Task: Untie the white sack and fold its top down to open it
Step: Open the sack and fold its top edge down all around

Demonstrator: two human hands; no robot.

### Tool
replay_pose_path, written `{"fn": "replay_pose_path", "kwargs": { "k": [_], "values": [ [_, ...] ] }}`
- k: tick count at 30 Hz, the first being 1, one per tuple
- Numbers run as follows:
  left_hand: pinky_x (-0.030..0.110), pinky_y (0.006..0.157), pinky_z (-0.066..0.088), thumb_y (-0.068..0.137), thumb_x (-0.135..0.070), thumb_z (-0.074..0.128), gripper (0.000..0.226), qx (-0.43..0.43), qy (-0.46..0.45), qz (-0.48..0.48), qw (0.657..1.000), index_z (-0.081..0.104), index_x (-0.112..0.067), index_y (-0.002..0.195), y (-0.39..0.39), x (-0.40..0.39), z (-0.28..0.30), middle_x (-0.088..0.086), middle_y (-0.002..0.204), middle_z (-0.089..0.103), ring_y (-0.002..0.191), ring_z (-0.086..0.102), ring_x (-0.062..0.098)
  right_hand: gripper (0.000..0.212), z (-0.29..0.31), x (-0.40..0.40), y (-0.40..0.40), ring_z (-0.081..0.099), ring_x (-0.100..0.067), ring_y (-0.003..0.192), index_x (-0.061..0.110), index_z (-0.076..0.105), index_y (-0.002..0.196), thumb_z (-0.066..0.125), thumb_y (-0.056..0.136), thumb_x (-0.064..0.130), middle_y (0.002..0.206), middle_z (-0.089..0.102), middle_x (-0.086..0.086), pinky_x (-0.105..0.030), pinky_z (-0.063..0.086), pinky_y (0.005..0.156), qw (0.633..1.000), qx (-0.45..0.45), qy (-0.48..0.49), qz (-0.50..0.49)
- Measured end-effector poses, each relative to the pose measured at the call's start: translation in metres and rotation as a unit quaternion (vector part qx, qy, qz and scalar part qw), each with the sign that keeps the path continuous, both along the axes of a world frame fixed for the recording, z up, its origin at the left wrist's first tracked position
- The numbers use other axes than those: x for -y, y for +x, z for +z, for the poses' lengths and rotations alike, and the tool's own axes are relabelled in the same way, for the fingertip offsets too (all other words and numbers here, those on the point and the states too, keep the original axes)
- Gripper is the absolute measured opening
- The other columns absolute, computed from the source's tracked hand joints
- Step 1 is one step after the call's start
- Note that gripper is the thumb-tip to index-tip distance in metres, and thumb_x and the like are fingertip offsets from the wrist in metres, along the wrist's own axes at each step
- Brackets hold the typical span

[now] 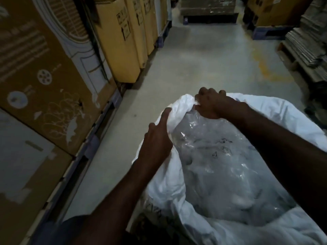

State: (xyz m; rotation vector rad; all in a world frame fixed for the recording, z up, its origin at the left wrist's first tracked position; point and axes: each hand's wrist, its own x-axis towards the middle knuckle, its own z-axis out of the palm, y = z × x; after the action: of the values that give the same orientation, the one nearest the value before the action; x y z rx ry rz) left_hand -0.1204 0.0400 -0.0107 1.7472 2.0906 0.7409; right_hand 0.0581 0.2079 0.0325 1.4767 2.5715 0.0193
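The right hand [211,103] has its fingers [205,93] curled tight over the far edge of the white sack [178,175], bunching the cloth at the rim. The left hand [156,138] is on the near-left rim, forefinger [165,114] stretched out along the fabric; the other fingers tuck behind the fold, so whether they grip it cannot be told. The sack sits on the floor right in front of the person, filling the lower right of the view, and its mouth is open. The white top lies rumpled and turned outward around the opening. Inside shows a clear plastic liner [217,156], glossy and creased, with faint dark printed marks that are too blurred to read. What lies under the plastic is a pale, lumpy mass, not identifiable. The sack's right side and bottom run out of the picture, and a dark patch at the lower edge cannot be made out. The floor [194,68] is grey concrete with a yellowish stain further off. Tall cardboard boxes [44,76] line the left of the aisle, yellower cartons [123,41] beyond them. Stacked flat cardboard [306,45] sits at right, a pallet load [210,9] at the aisle's far end. The light is dim.
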Motion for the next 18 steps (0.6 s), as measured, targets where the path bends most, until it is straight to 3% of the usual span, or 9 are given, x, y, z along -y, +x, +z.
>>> {"fn": "replay_pose_path", "kwargs": {
  "k": [1, 3, 5, 7, 9, 11, 14, 16, 18],
  "values": [
    [0.042, 0.099, 0.053, 0.096, -0.004, 0.050, 0.088, 0.039, 0.015, -0.009, 0.999, 0.018, -0.049, 0.164, -0.006, 0.003, 0.001, 0.014, 0.136, 0.064, 0.114, 0.065, 0.033, 0.051, -0.001, 0.006, -0.001, 0.036, -0.038, 0.148, 0.011, 0.046, 0.149, 0.043, 0.108, 0.042, 0.167, 0.026, -0.014, -0.065, 0.031, 0.115, 1.000, 0.005, 0.018, -0.002],
    [0.017, 0.095, 0.050, 0.092, -0.002, 0.055, 0.084, 0.119, 0.018, -0.037, 0.992, 0.032, -0.045, 0.160, -0.015, 0.004, 0.003, 0.001, 0.140, 0.065, 0.116, 0.065, 0.019, 0.053, 0.003, 0.017, -0.003, 0.017, -0.042, 0.158, 0.003, 0.040, 0.152, 0.047, 0.107, 0.030, 0.175, 0.004, -0.016, -0.073, 0.023, 0.118, 0.998, 0.002, 0.056, -0.004],
    [0.006, 0.096, 0.044, 0.093, -0.010, 0.064, 0.075, 0.216, 0.013, -0.066, 0.974, 0.040, -0.038, 0.158, -0.025, -0.002, 0.007, -0.010, 0.147, 0.058, 0.124, 0.061, 0.013, 0.062, 0.012, 0.028, -0.003, 0.010, -0.044, 0.160, 0.001, 0.034, 0.157, 0.052, 0.105, 0.028, 0.176, 0.000, -0.018, -0.075, 0.021, 0.118, 0.994, -0.029, 0.106, 0.015],
    [0.028, 0.114, 0.048, 0.090, -0.021, 0.070, 0.068, 0.338, 0.003, -0.076, 0.938, 0.047, -0.033, 0.153, -0.034, -0.006, 0.009, -0.007, 0.150, 0.057, 0.135, 0.059, 0.018, 0.075, 0.020, 0.044, -0.004, 0.015, -0.046, 0.159, 0.013, 0.027, 0.165, 0.062, 0.100, 0.027, 0.176, 0.006, -0.019, -0.075, 0.024, 0.118, 0.986, -0.065, 0.129, 0.080],
    [0.048, 0.111, 0.054, 0.091, -0.018, 0.075, 0.063, 0.445, -0.038, -0.058, 0.893, 0.052, -0.030, 0.149, -0.041, -0.004, 0.014, 0.002, 0.144, 0.063, 0.133, 0.063, 0.029, 0.090, 0.020, 0.056, -0.008, 0.017, -0.042, 0.160, 0.022, 0.023, 0.167, 0.071, 0.092, 0.025, 0.175, 0.014, -0.015, -0.075, 0.023, 0.119, 0.979, -0.044, 0.110, 0.165],
    [0.048, 0.105, 0.058, 0.098, -0.016, 0.073, 0.053, 0.543, -0.076, -0.039, 0.835, 0.055, -0.021, 0.148, -0.044, -0.003, 0.022, 0.009, 0.139, 0.068, 0.127, 0.068, 0.031, 0.093, 0.016, 0.062, -0.016, 0.020, -0.038, 0.160, 0.023, 0.025, 0.166, 0.074, 0.087, 0.024, 0.172, 0.026, -0.010, -0.075, 0.021, 0.120, 0.980, -0.004, 0.072, 0.188],
    [0.036, 0.098, 0.060, 0.107, -0.025, 0.059, 0.033, 0.629, -0.094, -0.003, 0.771, 0.067, -0.011, 0.135, -0.042, 0.000, 0.031, 0.007, 0.124, 0.077, 0.115, 0.072, 0.022, 0.083, 0.013, 0.060, -0.028, 0.048, -0.032, 0.138, 0.023, 0.038, 0.153, 0.071, 0.077, 0.018, 0.142, 0.056, -0.003, -0.074, 0.028, 0.115, 0.983, -0.024, 0.072, 0.169],
    [0.037, 0.112, 0.052, 0.106, -0.031, 0.058, 0.042, 0.677, -0.092, -0.001, 0.730, 0.066, -0.008, 0.140, -0.041, 0.002, 0.030, 0.011, 0.134, 0.074, 0.129, 0.067, 0.023, 0.072, 0.012, 0.056, -0.037, 0.058, -0.031, 0.119, 0.023, 0.044, 0.141, 0.068, 0.073, 0.017, 0.121, 0.062, 0.000, -0.069, 0.034, 0.111, 0.981, -0.033, 0.084, 0.169],
    [0.040, 0.126, 0.037, 0.101, -0.039, 0.060, 0.057, 0.740, -0.106, 0.004, 0.665, 0.061, -0.005, 0.146, -0.037, 0.005, 0.031, 0.016, 0.146, 0.065, 0.141, 0.059, 0.025, 0.057, 0.011, 0.052, -0.046, 0.060, -0.029, 0.111, 0.026, 0.048, 0.129, 0.062, 0.074, 0.022, 0.110, 0.066, 0.005, -0.063, 0.038, 0.106, 0.982, -0.036, 0.063, 0.177]
  ]
}}
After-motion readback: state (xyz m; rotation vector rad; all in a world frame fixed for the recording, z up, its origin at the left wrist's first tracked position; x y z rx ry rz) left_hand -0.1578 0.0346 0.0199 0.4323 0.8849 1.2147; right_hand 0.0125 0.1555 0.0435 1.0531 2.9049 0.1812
